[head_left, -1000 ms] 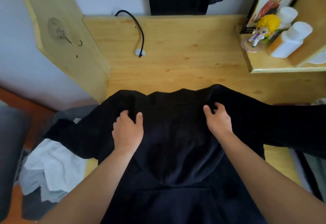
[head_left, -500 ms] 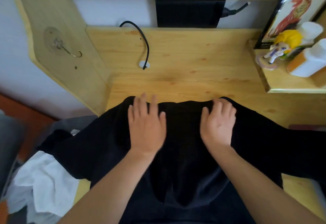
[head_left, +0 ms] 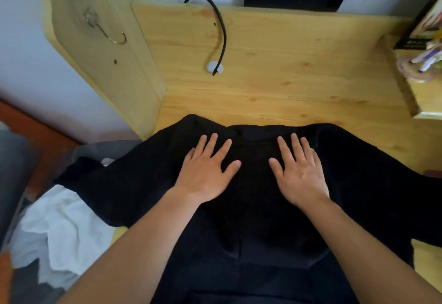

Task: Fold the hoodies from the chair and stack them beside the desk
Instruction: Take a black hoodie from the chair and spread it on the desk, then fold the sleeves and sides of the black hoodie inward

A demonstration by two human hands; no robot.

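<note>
Clearly the black hoodie [head_left: 251, 220] lies spread on the wooden desk [head_left: 275, 64], its top edge toward the back of the desk and both sleeves trailing off to either side; the left sleeve hangs past the desk edge over a heap of white cloth [head_left: 57, 227] and some grey fabric beside it. The left hand [head_left: 205, 172] and the right hand [head_left: 299, 172] both rest flat on the upper chest of the garment, fingers straight and slightly fanned, gripping nothing, just pressing the cloth down.

By my judgement the hoodie is soft, limp and fairly thick (it bunches into rounded ridges near the collar), so it should be light to lift yet floppy, and it will sag wherever it is not supported. Good places to take hold look like the 2 shoulder seams, or each sleeve near the cuff, for bringing the sleeves across the body.

No brand or label shows on the hoodie. A boxed picture [head_left: 423, 24] at the far right carries some print, too blurred to read.
</note>
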